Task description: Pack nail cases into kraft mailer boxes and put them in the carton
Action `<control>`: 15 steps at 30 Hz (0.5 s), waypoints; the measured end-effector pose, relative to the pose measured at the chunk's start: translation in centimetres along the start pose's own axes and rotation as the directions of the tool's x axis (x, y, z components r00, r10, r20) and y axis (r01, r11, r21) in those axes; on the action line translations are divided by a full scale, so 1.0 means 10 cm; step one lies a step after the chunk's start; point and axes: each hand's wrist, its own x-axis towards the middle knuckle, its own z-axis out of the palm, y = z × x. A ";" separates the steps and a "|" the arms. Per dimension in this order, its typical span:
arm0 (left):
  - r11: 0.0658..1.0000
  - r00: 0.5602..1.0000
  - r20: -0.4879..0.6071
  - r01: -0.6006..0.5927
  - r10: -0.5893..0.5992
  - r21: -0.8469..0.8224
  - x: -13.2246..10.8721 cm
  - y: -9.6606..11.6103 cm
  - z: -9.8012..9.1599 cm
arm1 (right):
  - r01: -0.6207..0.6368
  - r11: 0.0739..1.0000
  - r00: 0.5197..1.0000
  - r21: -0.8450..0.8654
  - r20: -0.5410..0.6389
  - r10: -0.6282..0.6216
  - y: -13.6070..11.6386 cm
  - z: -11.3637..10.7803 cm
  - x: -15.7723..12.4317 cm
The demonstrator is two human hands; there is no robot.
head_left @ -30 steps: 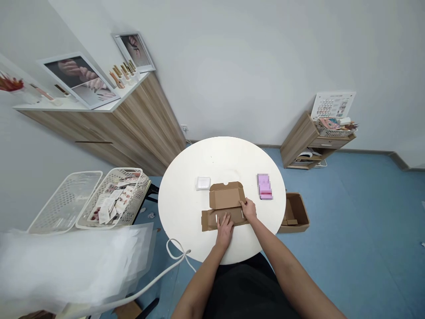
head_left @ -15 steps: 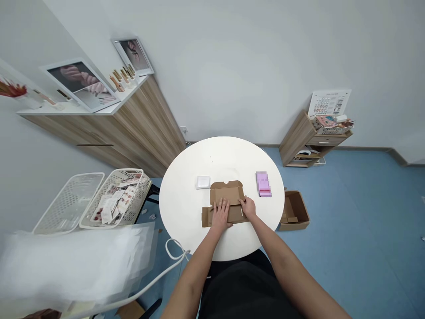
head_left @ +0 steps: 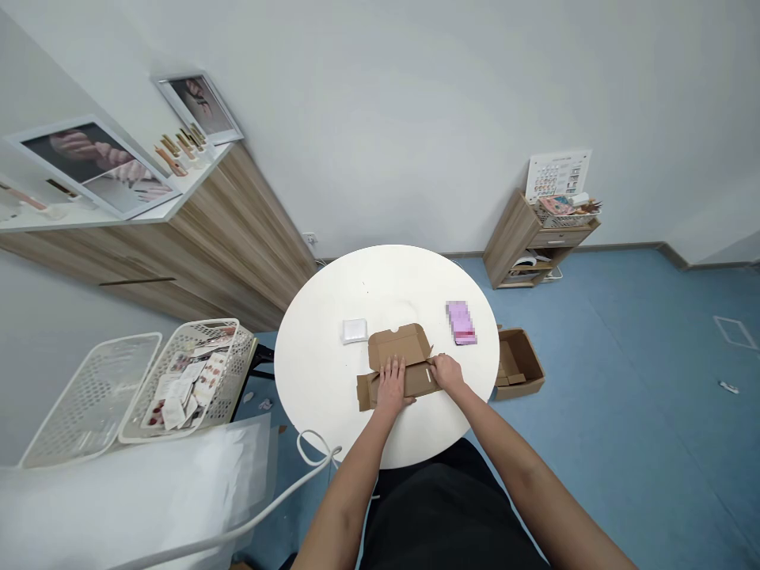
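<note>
Head view: left hand, right hand, grips released on crosswise cardboard mailer.

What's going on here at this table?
A person has both hands on a partly folded brown cardboard mailer box on a round white table. The left hand lies flat on its near section, and the right hand is at its right end. A small white item and a pink package lie nearby.

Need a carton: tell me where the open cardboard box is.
In the head view, the open cardboard box sits on the blue floor just right of the round white table, below the wooden drawer unit.
</note>
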 end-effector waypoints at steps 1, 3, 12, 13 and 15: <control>1.000 1.000 -0.001 -0.002 0.002 -0.007 0.00 0.00 0.00 | -0.015 1.000 1.000 -0.011 0.021 0.015 -0.03 0.01 0.01; 1.000 1.000 -0.004 -0.003 0.003 -0.021 -0.01 0.00 0.00 | -0.064 0.998 0.997 0.002 0.053 0.064 -0.09 0.04 0.02; 1.000 1.000 0.013 0.020 -0.020 -0.011 0.02 -0.01 0.03 | -0.195 0.971 0.981 0.136 0.011 0.195 -0.20 0.17 0.02; 1.000 1.000 0.015 0.024 -0.023 -0.010 0.02 -0.01 0.03 | -0.185 0.972 0.982 0.147 0.005 0.187 -0.17 0.15 0.00; 1.000 1.000 0.012 0.025 -0.024 -0.008 0.02 0.00 0.03 | -0.198 0.966 0.978 0.164 -0.033 0.206 -0.09 0.11 -0.06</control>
